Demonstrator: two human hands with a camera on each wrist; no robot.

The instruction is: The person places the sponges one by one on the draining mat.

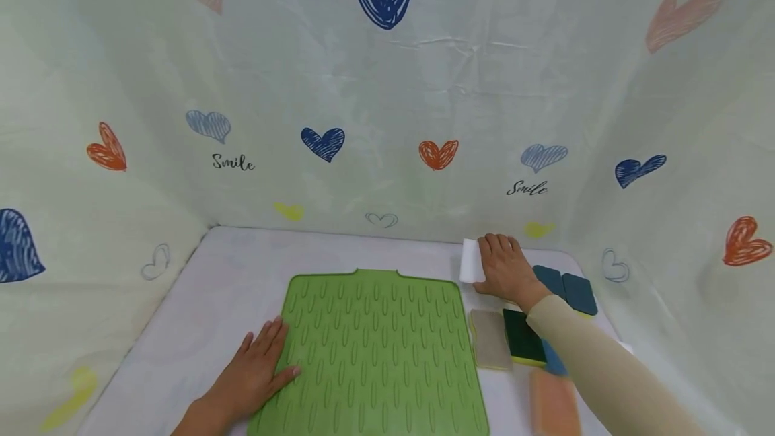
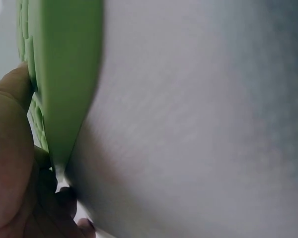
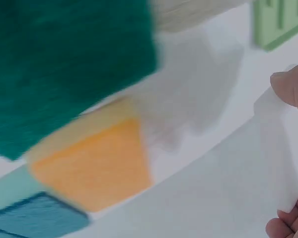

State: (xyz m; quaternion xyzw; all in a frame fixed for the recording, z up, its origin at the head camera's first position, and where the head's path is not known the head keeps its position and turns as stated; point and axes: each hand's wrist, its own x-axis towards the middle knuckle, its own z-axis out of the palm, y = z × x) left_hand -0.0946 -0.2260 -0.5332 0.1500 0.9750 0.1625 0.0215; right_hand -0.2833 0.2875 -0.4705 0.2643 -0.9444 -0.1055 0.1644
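My left hand (image 1: 253, 370) lies flat with straight fingers along the left edge of a green ribbed mat (image 1: 378, 355); its thumb rests on top. The left wrist view shows the mat's side edge (image 2: 69, 74) close up against that hand. Beyond the mat's far right corner, my right hand (image 1: 507, 269) grips a plain white block (image 1: 470, 261), perhaps a sponge. Its thumb (image 3: 288, 87) presses one end and the fingers curl at the other. Most of the block's right side is hidden by the hand in the head view.
Right of the mat lie a beige-topped sponge (image 1: 492, 340), a dark green-topped sponge (image 1: 522, 336), a blue piece (image 1: 554, 360) partly under my sleeve, an orange sponge (image 1: 554, 402) and two dark blue-topped pieces (image 1: 580, 293). A heart-printed curtain (image 1: 375, 86) surrounds the white table (image 1: 242, 268).
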